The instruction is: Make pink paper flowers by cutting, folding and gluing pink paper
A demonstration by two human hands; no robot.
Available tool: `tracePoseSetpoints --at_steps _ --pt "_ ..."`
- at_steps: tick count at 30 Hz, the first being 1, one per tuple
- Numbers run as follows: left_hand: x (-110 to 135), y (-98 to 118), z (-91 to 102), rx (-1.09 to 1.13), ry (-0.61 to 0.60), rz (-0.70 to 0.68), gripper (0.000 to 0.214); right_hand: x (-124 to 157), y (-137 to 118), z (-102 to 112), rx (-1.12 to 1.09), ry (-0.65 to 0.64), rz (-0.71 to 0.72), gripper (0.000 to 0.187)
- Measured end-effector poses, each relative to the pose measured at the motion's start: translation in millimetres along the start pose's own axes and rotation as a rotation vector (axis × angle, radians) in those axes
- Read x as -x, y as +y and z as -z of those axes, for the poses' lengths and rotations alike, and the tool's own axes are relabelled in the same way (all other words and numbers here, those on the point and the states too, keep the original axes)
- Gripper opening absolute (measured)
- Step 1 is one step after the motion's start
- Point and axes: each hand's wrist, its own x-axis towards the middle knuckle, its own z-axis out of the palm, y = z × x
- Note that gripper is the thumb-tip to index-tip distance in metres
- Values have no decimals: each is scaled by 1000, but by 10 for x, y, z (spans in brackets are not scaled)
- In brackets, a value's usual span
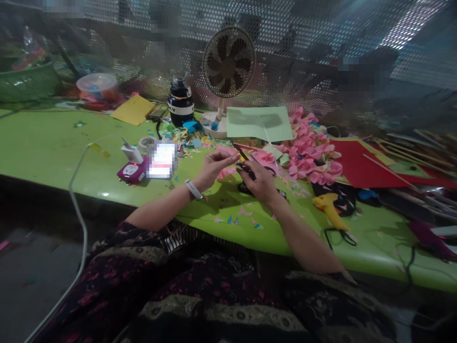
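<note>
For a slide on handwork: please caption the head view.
Scissors in the right hand, left hand close by, over a green table with pink flowers and a fan.

A fan stands at 12 o'clock; a bottle at 11; green basket at 10; phone at 9, beside a purple socket.

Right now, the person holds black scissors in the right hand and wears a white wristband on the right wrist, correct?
Not quite: the head view shows the white wristband on the left wrist. The right hand does hold black scissors.
</note>
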Motion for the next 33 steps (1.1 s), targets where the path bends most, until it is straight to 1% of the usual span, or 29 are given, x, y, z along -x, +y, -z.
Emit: tracePoseSetpoints --at_steps 3,8,13,18,22,26,29,33 --pt "16 15 -21 2 -1 -15 38 5 3 -2 9 2 1 36" --pt "38 52 -43 7 -17 17 36 -2 22 -1 -4 19 -35 34" --pt "26 50 -27 24 -24 15 33 -15 31 5 -64 34 -11 29" --pt "11 16 -1 18 -42 51 34 -19 20 22 -81 2 -32 28" --pt "10 14 -3 23 -61 49 34 -19 19 26 -81 13 -28 30" --pt "12 27 -9 9 -49 55 35 -20 25 27 -75 -7 -25 29" --pt "11 30 -1 -9 -33 25 34 -15 21 23 -51 -11 -16 29" --pt "10 19 15 -27 -25 -28 30 -3 3 18 -4 32 -34 31"
